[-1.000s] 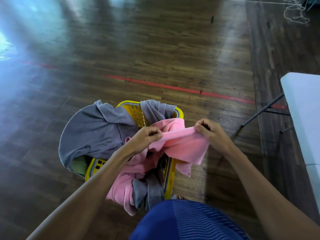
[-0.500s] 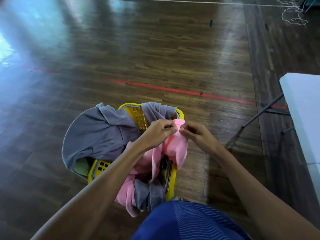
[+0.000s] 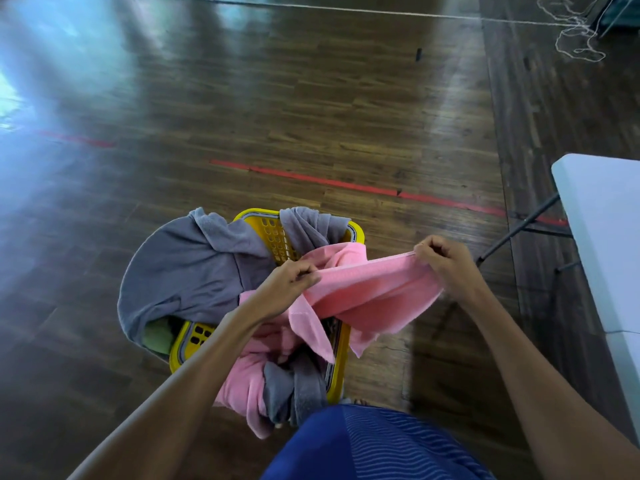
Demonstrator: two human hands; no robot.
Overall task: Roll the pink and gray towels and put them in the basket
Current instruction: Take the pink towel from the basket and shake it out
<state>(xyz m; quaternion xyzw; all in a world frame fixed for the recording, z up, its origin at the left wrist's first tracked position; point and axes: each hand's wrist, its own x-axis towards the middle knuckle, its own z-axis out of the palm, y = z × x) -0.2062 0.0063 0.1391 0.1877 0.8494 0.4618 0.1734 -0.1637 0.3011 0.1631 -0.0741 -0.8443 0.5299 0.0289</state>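
Dark wood floor (image 3: 242, 98), glare at far left. A red tape line (image 3: 311, 177) crosses it beyond the basket.

Large gray towel (image 3: 187, 268) is draped over the left side of the yellow basket (image 3: 273, 237), hanging outside the rim. A bit of green cloth (image 3: 157, 337) shows under its lower edge.

Basket stands on the floor, just ahead of the person's blue garment (image 3: 374, 445). More gray cloth (image 3: 308, 226) lies over the far rim. A bunched pink and gray heap (image 3: 270, 382) spills over the near end.

Left hand (image 3: 287, 289) is above the basket's middle, fingers curled, pinching one end of the pink towel (image 3: 377, 285). The towel is stretched flat between both hands, over the basket's right side. Its loose lower corners hang down past the right rim. It is unrolled.

Right hand (image 3: 443, 265) is out beyond the right rim, fingers curled tight on the towel's other top corner.

White table (image 3: 602, 237) is at the right edge, with a dark leg (image 3: 519, 230) angling to the floor. A tangle of pale string (image 3: 575, 39) lies in the far right corner.
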